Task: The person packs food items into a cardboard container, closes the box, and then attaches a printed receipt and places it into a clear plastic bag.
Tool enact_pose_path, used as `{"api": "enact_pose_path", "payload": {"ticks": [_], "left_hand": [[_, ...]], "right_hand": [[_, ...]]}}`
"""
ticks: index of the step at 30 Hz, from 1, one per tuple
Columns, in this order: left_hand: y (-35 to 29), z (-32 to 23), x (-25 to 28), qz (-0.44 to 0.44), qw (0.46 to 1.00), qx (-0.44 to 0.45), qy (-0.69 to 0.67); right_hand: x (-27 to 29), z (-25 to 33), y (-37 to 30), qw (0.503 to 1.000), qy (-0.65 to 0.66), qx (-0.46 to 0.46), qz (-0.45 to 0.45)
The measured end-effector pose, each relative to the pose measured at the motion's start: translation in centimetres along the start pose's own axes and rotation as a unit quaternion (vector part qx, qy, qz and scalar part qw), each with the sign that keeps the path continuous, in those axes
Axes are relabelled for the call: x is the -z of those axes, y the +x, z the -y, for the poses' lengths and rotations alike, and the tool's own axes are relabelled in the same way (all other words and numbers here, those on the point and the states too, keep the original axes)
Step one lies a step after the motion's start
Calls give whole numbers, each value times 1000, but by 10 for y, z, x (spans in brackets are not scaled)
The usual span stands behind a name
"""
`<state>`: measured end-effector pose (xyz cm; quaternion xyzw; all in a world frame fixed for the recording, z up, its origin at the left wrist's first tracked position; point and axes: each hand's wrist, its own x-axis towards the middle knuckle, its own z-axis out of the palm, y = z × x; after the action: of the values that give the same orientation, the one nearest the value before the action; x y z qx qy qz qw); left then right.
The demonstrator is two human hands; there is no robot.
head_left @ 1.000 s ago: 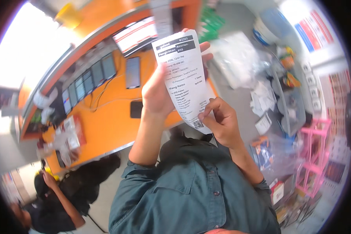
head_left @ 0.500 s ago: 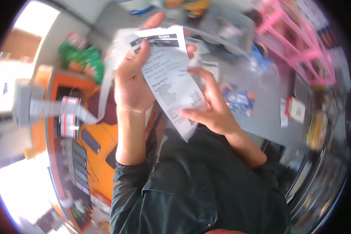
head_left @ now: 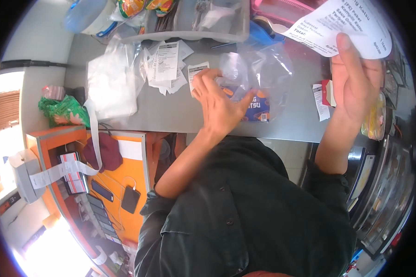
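At the far right my right hand is raised, pinching a printed paper receipt between thumb and fingers. My left hand reaches over the grey table with its fingers spread and nothing in its grip. Under its thumb side lies a blue printed card, partly covered by clear plastic bags. A small receipt slip lies by the left fingertips, and the hand hides part of it. Whether the fingertips touch the slip or the plastic, I cannot tell.
Stacked receipts lie beside white plastic bags. A divided tray stands along the back. At the left, a receipt printer trails a paper strip above an orange surface with phones. Another slip lies at the right.
Both hands were on the receipt; the left has let go and moved down over the table. The right has carried the receipt to the far right. The view has turned.
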<state>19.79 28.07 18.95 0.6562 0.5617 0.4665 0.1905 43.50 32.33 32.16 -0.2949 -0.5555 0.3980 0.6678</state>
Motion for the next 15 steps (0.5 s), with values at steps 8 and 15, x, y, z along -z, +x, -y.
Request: {"api": "enact_pose_path", "payload": {"ticks": [8, 15], "left_hand": [[0, -27, 49, 122, 910, 133, -373], [-17, -29, 64, 109, 865, 183, -454]], "right_hand": [[-9, -52, 34, 829, 221, -103, 503], [-26, -106, -26, 773, -87, -366, 511]]}}
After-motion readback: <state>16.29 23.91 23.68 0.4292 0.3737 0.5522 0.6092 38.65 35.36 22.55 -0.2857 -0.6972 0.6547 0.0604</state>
